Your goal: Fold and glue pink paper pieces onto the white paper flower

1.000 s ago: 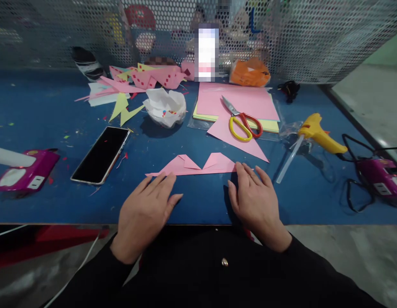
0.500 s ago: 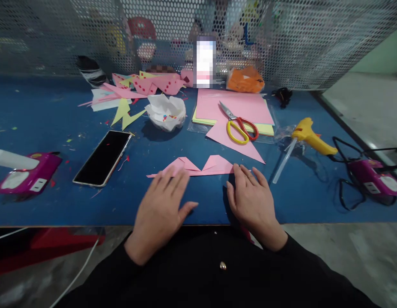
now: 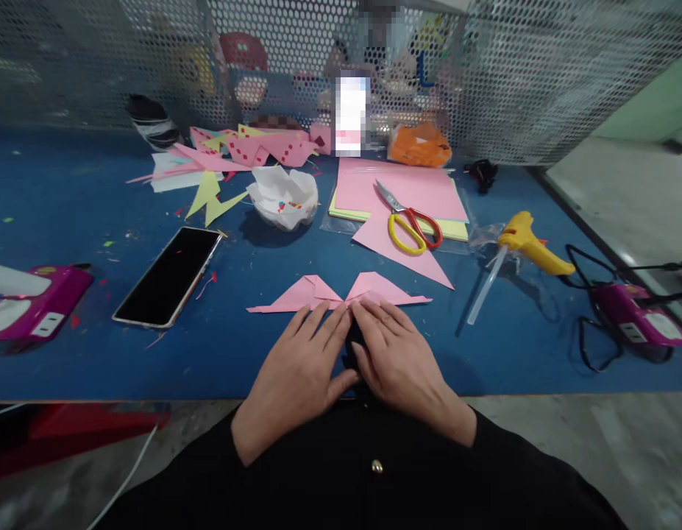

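Note:
A folded pink paper (image 3: 304,292) with two peaks and narrow pointed ends lies flat on the blue table. My left hand (image 3: 304,368) rests palm down, its fingertips on the lower edge of the paper just left of the middle. Beside it, my right hand (image 3: 399,353) presses its outstretched fingers on the same edge right of the middle. Both hands are open and hold nothing. Their fingertips meet near the dip between the peaks and cover part of the lower edge. Beyond the paper, scissors (image 3: 410,221) with yellow and red handles lie on pink sheets (image 3: 401,188).
A phone (image 3: 169,276) lies left, near a magenta power strip (image 3: 59,305). A white paper bowl (image 3: 285,202) holds scraps. Right are a yellow glue gun (image 3: 533,243) and another magenta power strip (image 3: 641,313) with black cables. Patterned pink cutouts (image 3: 274,147) lie at the back.
My right hand has slid left from the paper's right end to its middle. My left hand has shifted right, so the two are now side by side. More of the paper's ends shows.

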Available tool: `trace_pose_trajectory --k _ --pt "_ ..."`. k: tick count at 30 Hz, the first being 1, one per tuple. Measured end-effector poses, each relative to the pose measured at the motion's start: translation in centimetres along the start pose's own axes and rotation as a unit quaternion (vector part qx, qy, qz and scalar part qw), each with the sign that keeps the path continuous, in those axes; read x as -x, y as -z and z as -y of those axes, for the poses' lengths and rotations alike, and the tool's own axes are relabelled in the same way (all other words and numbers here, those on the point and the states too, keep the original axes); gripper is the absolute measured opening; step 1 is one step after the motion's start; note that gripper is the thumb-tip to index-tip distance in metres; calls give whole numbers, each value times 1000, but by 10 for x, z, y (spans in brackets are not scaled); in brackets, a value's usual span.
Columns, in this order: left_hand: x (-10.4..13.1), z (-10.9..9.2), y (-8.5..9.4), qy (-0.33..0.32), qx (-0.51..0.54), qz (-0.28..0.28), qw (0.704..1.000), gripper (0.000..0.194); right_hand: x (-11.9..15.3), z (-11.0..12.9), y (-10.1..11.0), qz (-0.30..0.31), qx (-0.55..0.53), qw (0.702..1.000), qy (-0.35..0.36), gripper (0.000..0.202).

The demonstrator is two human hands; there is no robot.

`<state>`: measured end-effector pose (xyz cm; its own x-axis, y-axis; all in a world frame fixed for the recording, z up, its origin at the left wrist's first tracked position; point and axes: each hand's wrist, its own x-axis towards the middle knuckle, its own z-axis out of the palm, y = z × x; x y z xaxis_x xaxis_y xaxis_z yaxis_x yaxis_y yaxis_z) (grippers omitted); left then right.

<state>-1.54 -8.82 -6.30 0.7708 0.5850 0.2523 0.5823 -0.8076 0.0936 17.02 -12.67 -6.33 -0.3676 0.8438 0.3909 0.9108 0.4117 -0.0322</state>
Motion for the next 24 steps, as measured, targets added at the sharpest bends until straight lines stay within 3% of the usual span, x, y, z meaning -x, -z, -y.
trace_pose_trajectory --k 3,10,18,24 --pt "0 0 -2 -3 3 -10 1000 66 1 1 -2 6 -2 1000 4 45" --pt "-1 -4 -2 6 -9 -19 1000 67 12 -6 3 9 69 995 -69 48" --pt "-10 -13 -4 -25 -75 -61 995 63 15 -11 -2 21 47 996 -73 50" --pt "-5 -10 5 23 -77 -36 996 65 24 -24 6 14 99 987 -124 57"
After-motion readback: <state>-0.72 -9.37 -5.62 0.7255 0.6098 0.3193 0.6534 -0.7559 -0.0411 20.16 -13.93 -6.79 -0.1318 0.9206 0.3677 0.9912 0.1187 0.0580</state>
